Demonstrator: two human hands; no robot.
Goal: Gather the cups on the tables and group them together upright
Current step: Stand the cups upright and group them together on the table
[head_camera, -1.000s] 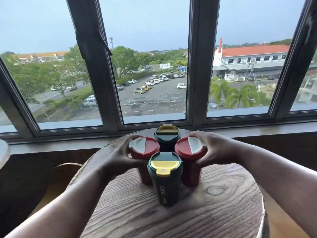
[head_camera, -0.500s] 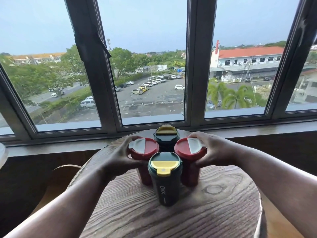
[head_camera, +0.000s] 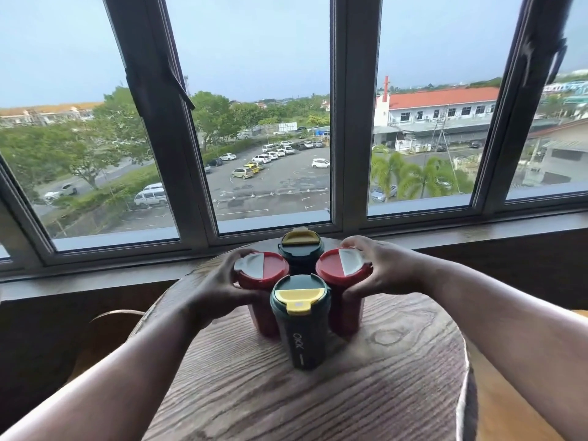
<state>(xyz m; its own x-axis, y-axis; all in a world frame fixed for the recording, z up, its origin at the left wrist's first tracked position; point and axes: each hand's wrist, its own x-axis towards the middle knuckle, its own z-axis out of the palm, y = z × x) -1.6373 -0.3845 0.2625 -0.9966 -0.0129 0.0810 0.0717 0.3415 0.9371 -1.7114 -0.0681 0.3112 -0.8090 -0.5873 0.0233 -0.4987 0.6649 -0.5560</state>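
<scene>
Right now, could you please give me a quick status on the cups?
Left hand grips left red cup; right hand grips right red cup. Four lidded cups upright, clustered on round wooden table. Nothing in the way.

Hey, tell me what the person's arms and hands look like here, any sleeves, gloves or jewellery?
Both forearms are bare as far as the frame shows, no sleeves in view. The left hand and right hand wear no gloves; no watch, bracelet or ring shows.

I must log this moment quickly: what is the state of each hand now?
Left hand: closed around the left red cup.
Right hand: closed around the right red cup.
</scene>
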